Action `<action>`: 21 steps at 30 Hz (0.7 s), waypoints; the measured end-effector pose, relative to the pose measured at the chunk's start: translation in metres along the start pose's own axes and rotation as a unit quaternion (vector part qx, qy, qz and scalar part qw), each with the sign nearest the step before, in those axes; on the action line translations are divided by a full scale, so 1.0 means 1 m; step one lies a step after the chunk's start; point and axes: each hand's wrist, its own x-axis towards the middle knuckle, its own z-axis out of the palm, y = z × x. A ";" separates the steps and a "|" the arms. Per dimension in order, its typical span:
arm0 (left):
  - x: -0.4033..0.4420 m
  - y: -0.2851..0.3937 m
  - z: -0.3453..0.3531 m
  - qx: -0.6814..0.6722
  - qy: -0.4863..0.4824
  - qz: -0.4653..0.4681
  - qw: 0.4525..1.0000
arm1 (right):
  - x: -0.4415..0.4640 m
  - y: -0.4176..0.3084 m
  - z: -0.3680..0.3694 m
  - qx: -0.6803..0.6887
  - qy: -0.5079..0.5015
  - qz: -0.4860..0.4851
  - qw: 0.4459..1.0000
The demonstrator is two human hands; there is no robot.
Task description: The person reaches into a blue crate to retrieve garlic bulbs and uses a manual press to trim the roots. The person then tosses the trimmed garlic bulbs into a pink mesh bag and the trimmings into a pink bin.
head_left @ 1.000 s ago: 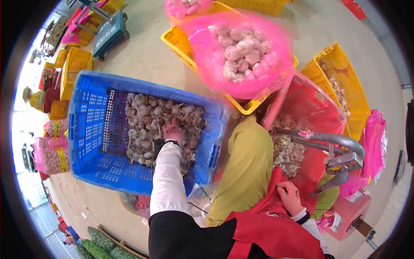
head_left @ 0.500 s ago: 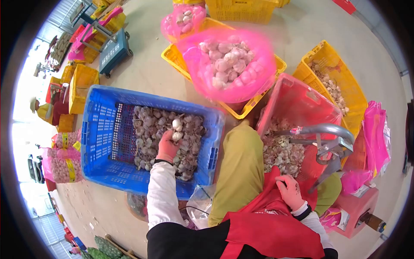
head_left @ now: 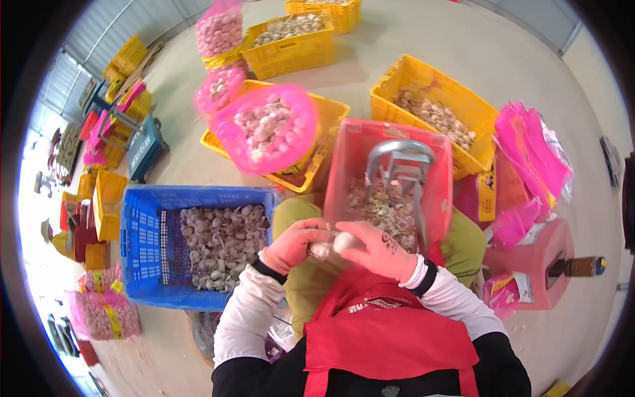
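Above my lap my two hands meet, both in pinkish gloves. Between the fingers of my left hand [head_left: 294, 246] is a garlic bulb [head_left: 319, 251]. My right hand [head_left: 383, 253] is closed on a whiter garlic bulb [head_left: 344, 242], right beside the first. A blue crate [head_left: 198, 304] with many purplish garlic bulbs [head_left: 225, 245] stands to the left. Just past my hands is a red crate [head_left: 338, 162] with loose skins and scraps [head_left: 387, 215] in it. A grey metal device with a curved bar [head_left: 400, 147] stands over that crate.
A pink mesh bag [head_left: 231, 135] of pale bulbs sits open in a yellow crate [head_left: 334, 119] ahead. Another yellow crate [head_left: 486, 116] holds garlic at the right. Near pink bags [head_left: 529, 149] is a red stool [head_left: 559, 245]. More yellow crates [head_left: 291, 58] stand farther back.
My left hand has come out of the blue crate with garlic and moved right, over my lap. My right hand has risen from my lap to meet it and grips a bulb. The view has shifted.
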 end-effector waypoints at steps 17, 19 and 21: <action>0.042 -0.069 0.024 -0.394 0.060 -0.043 0.916 | -0.122 0.024 -0.023 0.274 0.155 0.240 0.918; 0.037 -0.060 0.037 -0.380 0.008 -0.005 0.925 | -0.132 0.021 -0.029 0.190 0.165 0.232 0.940; 0.034 -0.056 0.046 -0.367 -0.044 0.037 0.929 | -0.140 0.025 -0.028 0.206 0.193 0.215 0.935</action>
